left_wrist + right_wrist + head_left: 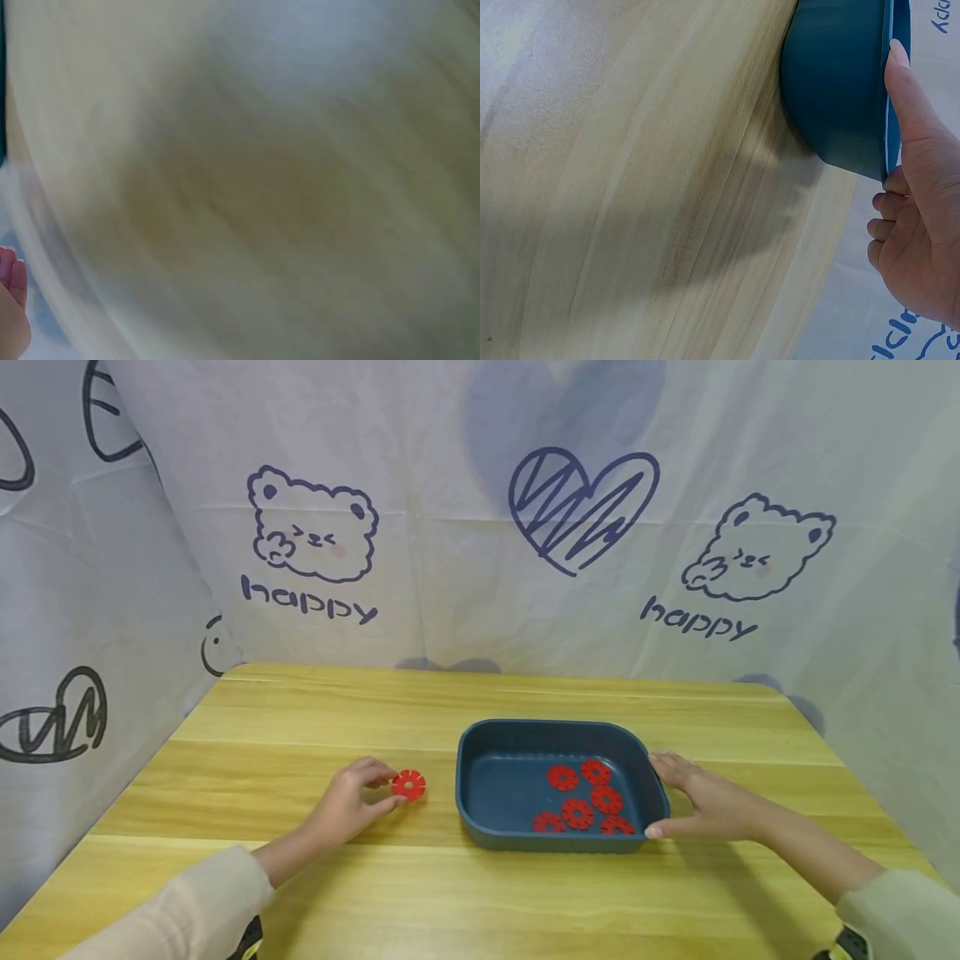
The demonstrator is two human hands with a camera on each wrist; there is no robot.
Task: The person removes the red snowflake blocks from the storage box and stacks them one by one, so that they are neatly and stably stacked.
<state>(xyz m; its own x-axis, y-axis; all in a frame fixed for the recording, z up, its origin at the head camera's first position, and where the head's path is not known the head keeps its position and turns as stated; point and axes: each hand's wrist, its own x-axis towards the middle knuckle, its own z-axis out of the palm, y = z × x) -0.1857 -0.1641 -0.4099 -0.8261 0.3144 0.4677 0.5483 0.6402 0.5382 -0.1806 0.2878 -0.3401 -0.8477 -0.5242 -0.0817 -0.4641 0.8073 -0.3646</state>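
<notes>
In the head view my left hand [347, 797] pinches a red notched plastic disc [417, 785] with a hole in its middle, between thumb and fingers, left of a dark blue bin [555, 842]. Several more red discs [577, 814] lie flat inside the bin, towards its right half. My right hand [705, 800] grips the bin's right end. The right wrist view shows that hand [930, 217] with its thumb on the rim of the bin [840, 90] and the other fingers curled at its end. Only a bit of the left hand [11, 307] shows in the left wrist view.
The bin stands on a light wood table [337, 710]. Behind the table hangs a pale cloth [450, 552] printed with bears, hearts and the word "happy". A similar cloth [67, 593] hangs along the left side.
</notes>
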